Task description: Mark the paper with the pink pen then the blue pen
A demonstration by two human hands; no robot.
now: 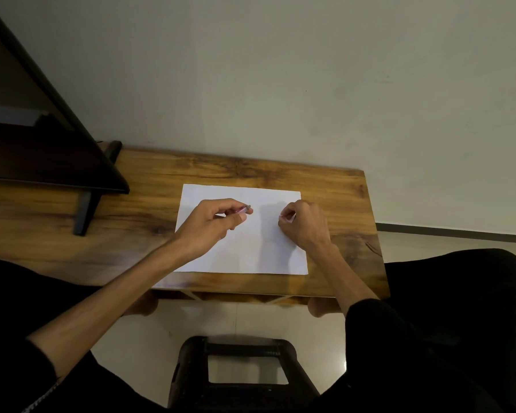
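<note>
A dark monitor (42,120) stands at the table's (149,210) left end. Over the white sheet of paper (245,251), which lies flat mid-table, the left hand (212,223) pinches a pinkish pen (241,209), tip pointing right. The right hand (306,223) curls round a small white piece (287,218), probably the pen's cap, held just apart from the tip.

The surface (251,171) is wood with a strong grain and a slight sheen. On it lies a sheet of matt white paper (242,251). At the bottom of the frame, the floor (251,317) is glossy pale tile.
</note>
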